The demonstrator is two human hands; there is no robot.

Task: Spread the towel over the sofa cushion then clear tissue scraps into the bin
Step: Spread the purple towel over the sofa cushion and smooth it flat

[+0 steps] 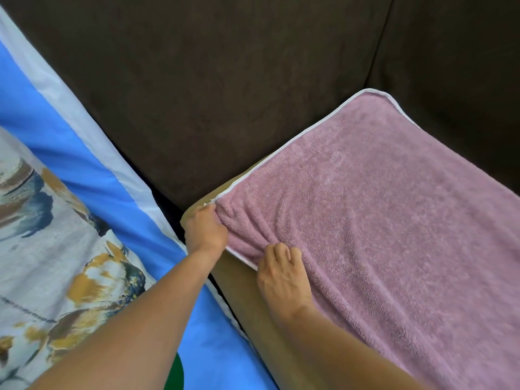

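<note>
A pink terry towel [380, 206] with white piping lies spread over a tan sofa cushion [239, 280], reaching its far corner. The towel's near-left corner is bunched into folds. My left hand [205, 229] grips that bunched corner at the cushion's left end. My right hand [281, 274] rests on the towel's near edge just to the right, fingers curled into the fabric. No tissue scraps or bin are in view.
The dark brown sofa back [211, 80] rises behind the cushion. A blue and white sheet with a floral print [70, 220] lies to the left. A green object [176, 372] shows at the bottom edge.
</note>
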